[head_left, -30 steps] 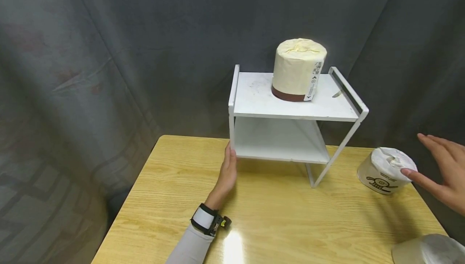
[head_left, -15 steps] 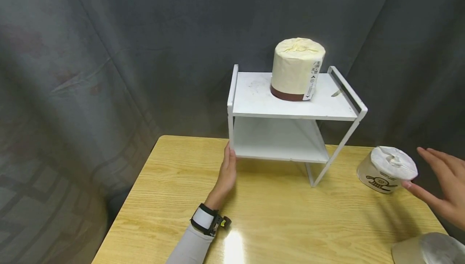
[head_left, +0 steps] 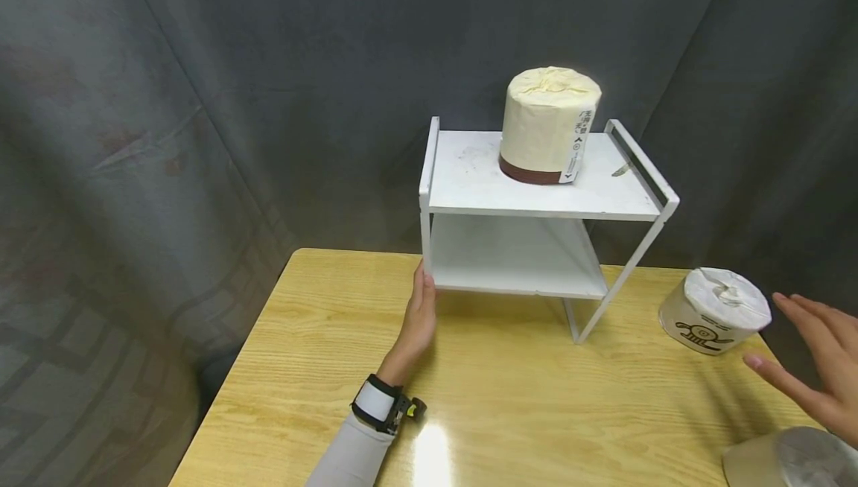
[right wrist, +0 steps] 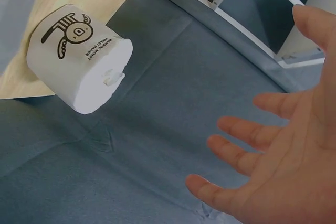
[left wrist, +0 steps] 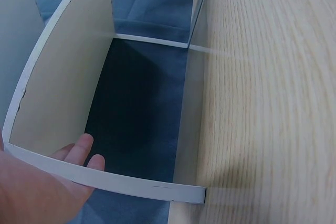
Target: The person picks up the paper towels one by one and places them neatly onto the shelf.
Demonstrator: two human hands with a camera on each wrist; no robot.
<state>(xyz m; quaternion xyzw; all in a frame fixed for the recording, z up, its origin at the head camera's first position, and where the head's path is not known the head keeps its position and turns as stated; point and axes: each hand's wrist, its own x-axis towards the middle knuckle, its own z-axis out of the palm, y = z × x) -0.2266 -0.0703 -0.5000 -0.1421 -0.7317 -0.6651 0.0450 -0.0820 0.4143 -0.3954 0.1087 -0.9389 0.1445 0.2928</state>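
Observation:
A white two-tier shelf rack (head_left: 462, 182) stands at the back of the table, bearing a cream paper-wrapped toilet roll (head_left: 544, 126) on its upper tier. My left hand (head_left: 417, 323) grips the rack's left leg; in the left wrist view its fingertips (left wrist: 84, 142) show past the white bar (left wrist: 131, 182). At the right, my right hand (head_left: 823, 368) is held with spread fingers and holds nothing. Beside it, a white-wrapped toilet roll (head_left: 710, 312) with a dark printed figure stands near the table's right edge. In the right wrist view, a gap separates that hand (right wrist: 278, 156) from the roll.
Another wrapped roll (head_left: 757, 465) is cut off at the lower right corner. Grey curtain (head_left: 335, 100) hangs behind and beside the wooden table (head_left: 302, 338). The rack's lower tier (head_left: 509, 252) sits above the tabletop.
My right hand has lowered, and its thumb has come away from over the white roll. The left hand stays at the rack's leg, and the rolls have not moved.

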